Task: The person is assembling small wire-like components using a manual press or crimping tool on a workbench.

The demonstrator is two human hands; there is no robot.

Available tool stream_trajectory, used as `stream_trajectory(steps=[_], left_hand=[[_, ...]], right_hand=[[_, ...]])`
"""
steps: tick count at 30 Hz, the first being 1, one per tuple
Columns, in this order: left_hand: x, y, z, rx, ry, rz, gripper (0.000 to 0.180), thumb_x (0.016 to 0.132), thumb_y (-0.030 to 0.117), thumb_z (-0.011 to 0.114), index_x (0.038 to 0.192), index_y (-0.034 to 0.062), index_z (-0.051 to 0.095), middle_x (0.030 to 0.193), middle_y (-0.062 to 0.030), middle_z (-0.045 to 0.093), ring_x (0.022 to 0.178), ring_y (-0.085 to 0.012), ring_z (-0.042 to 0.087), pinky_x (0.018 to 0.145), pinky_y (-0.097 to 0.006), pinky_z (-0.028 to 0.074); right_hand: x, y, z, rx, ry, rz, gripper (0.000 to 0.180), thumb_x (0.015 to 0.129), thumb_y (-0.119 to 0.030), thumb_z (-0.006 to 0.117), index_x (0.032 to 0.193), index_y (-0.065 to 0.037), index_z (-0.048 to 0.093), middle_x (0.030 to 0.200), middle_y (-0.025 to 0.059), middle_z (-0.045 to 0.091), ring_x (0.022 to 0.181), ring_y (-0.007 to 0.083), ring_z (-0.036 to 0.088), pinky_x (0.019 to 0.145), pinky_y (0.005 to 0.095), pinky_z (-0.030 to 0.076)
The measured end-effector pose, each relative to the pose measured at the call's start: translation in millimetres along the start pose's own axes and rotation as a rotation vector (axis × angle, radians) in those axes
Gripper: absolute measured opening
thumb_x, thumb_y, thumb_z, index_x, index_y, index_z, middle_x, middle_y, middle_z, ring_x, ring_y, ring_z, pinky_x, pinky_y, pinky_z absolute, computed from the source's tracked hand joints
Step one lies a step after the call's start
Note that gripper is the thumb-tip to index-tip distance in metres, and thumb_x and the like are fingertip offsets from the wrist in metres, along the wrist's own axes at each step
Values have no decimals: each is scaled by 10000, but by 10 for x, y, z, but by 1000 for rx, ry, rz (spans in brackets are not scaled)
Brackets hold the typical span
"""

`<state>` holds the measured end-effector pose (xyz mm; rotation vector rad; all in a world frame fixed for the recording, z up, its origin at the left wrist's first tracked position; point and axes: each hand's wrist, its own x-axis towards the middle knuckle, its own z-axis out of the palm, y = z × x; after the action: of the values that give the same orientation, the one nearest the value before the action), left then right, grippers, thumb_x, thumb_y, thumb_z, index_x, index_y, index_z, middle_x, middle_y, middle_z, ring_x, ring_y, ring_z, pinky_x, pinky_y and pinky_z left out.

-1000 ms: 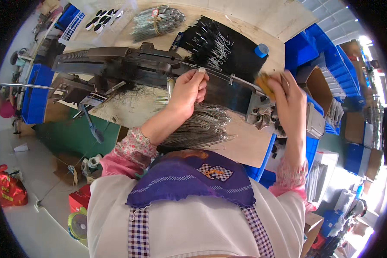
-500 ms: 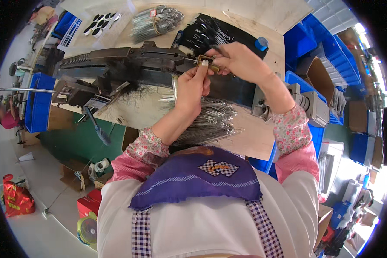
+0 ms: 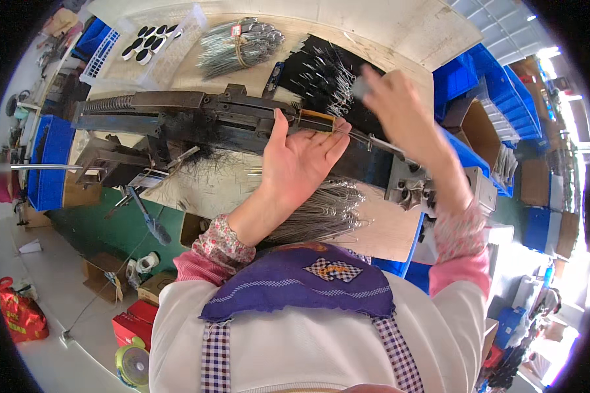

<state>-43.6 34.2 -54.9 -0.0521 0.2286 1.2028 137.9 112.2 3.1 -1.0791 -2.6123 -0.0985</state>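
Observation:
My left hand (image 3: pixel 300 160) is turned palm up with its fingers spread and nothing lying in the palm. Its fingertips reach the edge of a small brass-coloured channel (image 3: pixel 318 120) on a long dark metal machine (image 3: pixel 233 105). A thin wire rod (image 3: pixel 357 136) runs from that channel toward the metal clamp (image 3: pixel 410 187) on the right. Over the right side of the black mat (image 3: pixel 308 62), my right hand (image 3: pixel 400 108) is blurred by motion. A greyish blurred patch (image 3: pixel 359 87) shows at its fingertips; what it is I cannot make out.
Short wire pieces (image 3: pixel 331 75) lie scattered on the mat. A tied wire bundle (image 3: pixel 239 49) and a clear tray (image 3: pixel 154 59) of black-and-white round parts are at the back. Bent wires (image 3: pixel 321 209) lie near my apron. Blue bins (image 3: pixel 505 98) stand at the right.
Both hands were together at the brass channel. My left hand has opened palm up beside it, and my right hand has moved up and right over the mat.

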Motion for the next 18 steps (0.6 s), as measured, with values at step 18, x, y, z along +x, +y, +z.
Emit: stream_trajectory(steps=[18], left_hand=[[-95,14,-47,181,-9,143,733,964,571,314,1264,-93,396,1299,-196,466,1262,-290,429,1129,-399,287]], right_hand=[[52,-245,224,295,91,-23,163,734,-93,675,882,-141,722,726,25,562,728,212,582,724,346,380]])
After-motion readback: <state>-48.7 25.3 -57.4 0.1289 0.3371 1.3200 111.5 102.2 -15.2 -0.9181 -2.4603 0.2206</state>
